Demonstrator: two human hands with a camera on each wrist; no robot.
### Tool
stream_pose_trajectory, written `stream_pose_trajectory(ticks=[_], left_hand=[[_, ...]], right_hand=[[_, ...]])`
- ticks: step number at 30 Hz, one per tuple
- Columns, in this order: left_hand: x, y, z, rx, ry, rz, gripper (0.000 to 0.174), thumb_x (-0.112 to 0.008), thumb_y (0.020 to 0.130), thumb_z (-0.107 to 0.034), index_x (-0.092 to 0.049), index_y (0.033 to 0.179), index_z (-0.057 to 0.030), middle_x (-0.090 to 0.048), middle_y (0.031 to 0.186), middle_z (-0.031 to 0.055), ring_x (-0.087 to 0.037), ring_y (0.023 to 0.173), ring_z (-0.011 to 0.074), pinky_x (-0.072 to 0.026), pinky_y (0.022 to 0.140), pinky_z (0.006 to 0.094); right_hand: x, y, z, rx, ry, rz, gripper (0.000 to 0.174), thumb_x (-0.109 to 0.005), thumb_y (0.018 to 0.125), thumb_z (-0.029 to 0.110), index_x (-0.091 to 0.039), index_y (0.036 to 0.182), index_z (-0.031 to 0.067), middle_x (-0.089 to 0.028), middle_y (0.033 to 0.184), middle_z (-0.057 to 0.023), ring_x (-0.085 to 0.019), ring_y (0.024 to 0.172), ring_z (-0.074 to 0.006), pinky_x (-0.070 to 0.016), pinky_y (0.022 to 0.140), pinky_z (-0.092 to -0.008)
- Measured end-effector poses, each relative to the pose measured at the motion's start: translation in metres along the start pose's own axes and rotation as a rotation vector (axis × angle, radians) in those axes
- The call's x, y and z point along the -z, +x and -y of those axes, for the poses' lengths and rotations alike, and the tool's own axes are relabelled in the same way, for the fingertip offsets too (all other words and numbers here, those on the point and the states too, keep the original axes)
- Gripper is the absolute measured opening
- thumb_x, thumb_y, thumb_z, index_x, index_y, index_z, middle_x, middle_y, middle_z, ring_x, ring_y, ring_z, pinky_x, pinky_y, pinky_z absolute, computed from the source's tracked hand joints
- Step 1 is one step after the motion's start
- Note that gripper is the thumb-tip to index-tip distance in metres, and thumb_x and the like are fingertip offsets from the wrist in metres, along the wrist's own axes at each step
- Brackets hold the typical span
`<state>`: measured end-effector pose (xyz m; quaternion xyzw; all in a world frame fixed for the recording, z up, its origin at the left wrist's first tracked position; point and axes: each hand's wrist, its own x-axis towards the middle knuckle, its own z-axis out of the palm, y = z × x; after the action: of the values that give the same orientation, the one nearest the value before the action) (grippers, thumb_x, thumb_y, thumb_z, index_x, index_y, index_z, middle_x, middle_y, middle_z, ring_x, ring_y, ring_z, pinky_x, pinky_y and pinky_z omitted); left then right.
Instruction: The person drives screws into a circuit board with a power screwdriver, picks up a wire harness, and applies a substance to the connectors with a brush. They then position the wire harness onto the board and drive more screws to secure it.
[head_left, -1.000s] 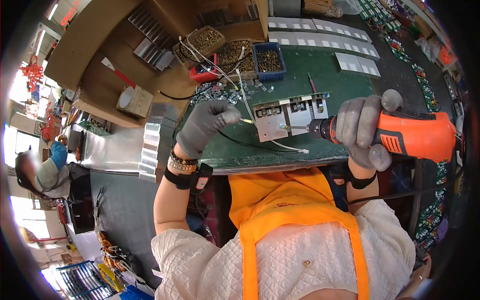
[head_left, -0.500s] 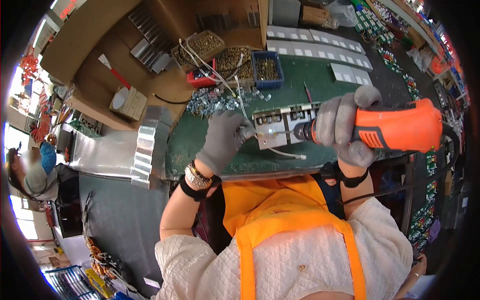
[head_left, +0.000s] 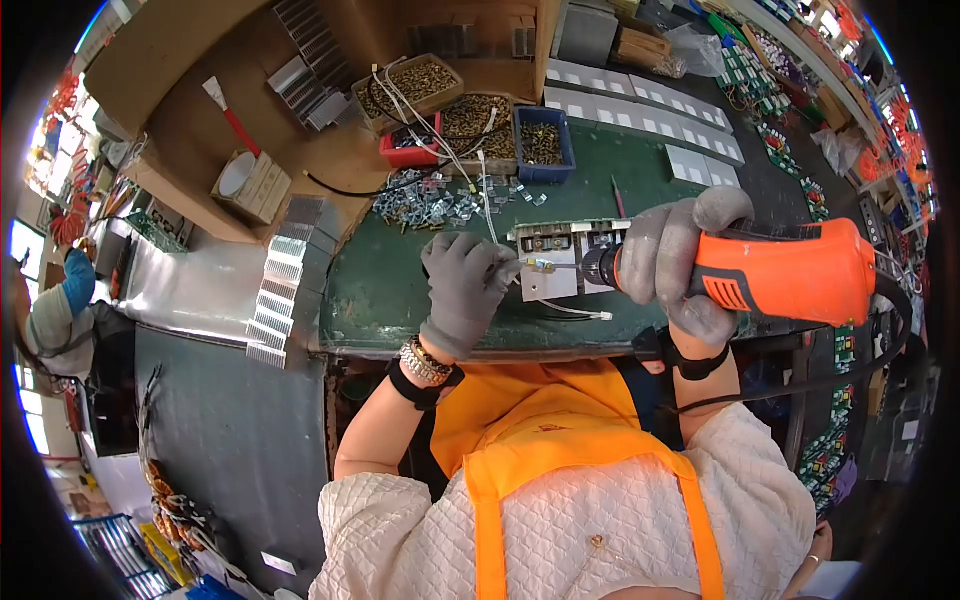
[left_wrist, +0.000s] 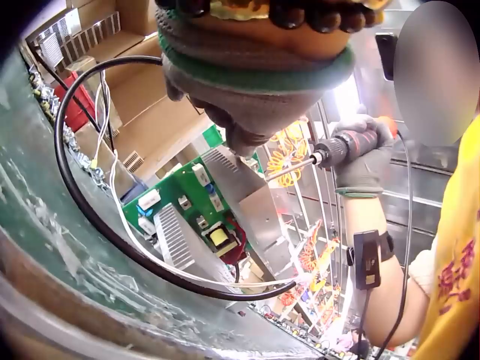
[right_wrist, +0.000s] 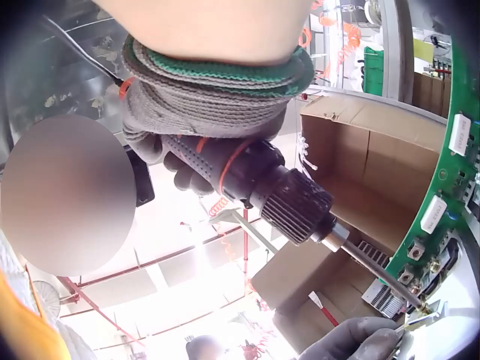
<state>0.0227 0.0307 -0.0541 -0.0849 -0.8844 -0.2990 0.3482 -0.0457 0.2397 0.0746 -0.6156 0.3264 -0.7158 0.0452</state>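
Centrally, the left hand (head_left: 465, 285) pinches a small piece (right_wrist: 411, 321) at the board (head_left: 550, 285), steadying it for the drill (head_left: 790, 272) gripped tightly by the right hand (head_left: 665, 262).

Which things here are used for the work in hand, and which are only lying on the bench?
In use: right hand gripping the orange screwdriver; circuit board; left hand pinching a small part at the bit.
Lying about: blue bin of screws; pile of metal clips; red tray.
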Motion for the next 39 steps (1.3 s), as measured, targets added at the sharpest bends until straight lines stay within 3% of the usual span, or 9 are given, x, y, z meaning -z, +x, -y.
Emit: stream_pose_trajectory(ticks=[9,24,27,29,35,36,37,39], left_hand=[[-0.002,-0.008,-0.002,0.009,-0.043,-0.041,0.018,-0.078,0.073,-0.031,-0.068,0.078,-0.0165,-0.060,0.077,-0.0013,-0.052,0.081,0.0263,-0.0375,0.081,0.0395],[-0.009,-0.012,0.004,-0.016,-0.056,-0.105,0.019,-0.074,0.077,-0.037,-0.067,0.077,-0.0195,-0.060,0.078,-0.0026,-0.054,0.083,0.0235,-0.0368,0.083,0.0389],[-0.009,-0.014,0.006,0.002,-0.079,-0.101,0.019,-0.075,0.076,-0.036,-0.067,0.077,-0.0191,-0.060,0.078,-0.0025,-0.054,0.083,0.0237,-0.0369,0.083,0.0392],[-0.007,-0.015,0.005,0.009,-0.087,-0.100,0.018,-0.076,0.075,-0.035,-0.067,0.078,-0.0191,-0.060,0.078,-0.0025,-0.054,0.083,0.0237,-0.0370,0.084,0.0393],[-0.009,-0.017,0.002,0.023,-0.084,-0.124,0.017,-0.077,0.074,-0.032,-0.067,0.078,-0.0187,-0.059,0.078,-0.0019,-0.054,0.082,0.0237,-0.0372,0.086,0.0394],[-0.010,-0.016,0.002,0.024,-0.083,-0.135,0.017,-0.077,0.074,-0.031,-0.067,0.078,-0.0184,-0.059,0.078,-0.0017,-0.054,0.082,0.0236,-0.0373,0.086,0.0395],[-0.010,-0.017,0.002,0.026,-0.085,-0.134,0.017,-0.077,0.074,-0.031,-0.067,0.078,-0.0184,-0.059,0.078,-0.0017,-0.054,0.082,0.0236,-0.0373,0.086,0.0395],[-0.010,-0.017,0.003,0.029,-0.095,-0.110,0.017,-0.077,0.074,-0.031,-0.067,0.077,-0.0181,-0.060,0.078,-0.0014,-0.055,0.082,0.0235,-0.0375,0.086,0.0393]], right_hand=[[-0.005,0.000,0.002,-0.045,-0.031,0.026,0.052,-0.062,0.074,0.001,-0.040,0.121,-0.0003,-0.060,0.076,-0.0062,-0.062,0.065,-0.0199,-0.0538,0.059,-0.0321],[-0.019,0.007,-0.003,-0.049,-0.091,-0.041,0.052,-0.063,0.075,0.001,-0.041,0.122,-0.0012,-0.058,0.075,-0.0087,-0.059,0.062,-0.0194,-0.0515,0.057,-0.0325],[-0.016,0.011,-0.006,-0.049,-0.147,0.079,0.066,-0.065,0.078,0.009,-0.034,0.135,0.0013,-0.060,0.072,-0.0051,-0.059,0.060,-0.0184,-0.0489,0.050,-0.0294],[-0.022,0.012,-0.003,-0.083,-0.089,0.028,0.057,-0.063,0.073,-0.003,-0.040,0.125,-0.0008,-0.059,0.076,-0.0092,-0.059,0.062,-0.0204,-0.0521,0.059,-0.0338],[-0.031,-0.001,0.000,-0.042,-0.144,-0.048,0.055,-0.064,0.071,-0.005,-0.042,0.122,-0.0007,-0.060,0.076,-0.0095,-0.060,0.062,-0.0212,-0.0524,0.060,-0.0337],[-0.029,0.007,0.009,-0.137,-0.233,0.083,0.055,-0.064,0.072,-0.006,-0.042,0.121,0.0007,-0.060,0.075,-0.0089,-0.059,0.062,-0.0217,-0.0526,0.060,-0.0344],[-0.033,0.005,0.008,-0.140,-0.233,0.081,0.055,-0.064,0.072,-0.006,-0.042,0.121,0.0007,-0.060,0.075,-0.0089,-0.059,0.062,-0.0217,-0.0526,0.060,-0.0344],[-0.045,-0.003,0.006,-0.082,-0.222,-0.042,0.055,-0.066,0.073,-0.006,-0.041,0.121,0.0020,-0.060,0.074,-0.0088,-0.059,0.061,-0.0222,-0.0525,0.059,-0.0348]])
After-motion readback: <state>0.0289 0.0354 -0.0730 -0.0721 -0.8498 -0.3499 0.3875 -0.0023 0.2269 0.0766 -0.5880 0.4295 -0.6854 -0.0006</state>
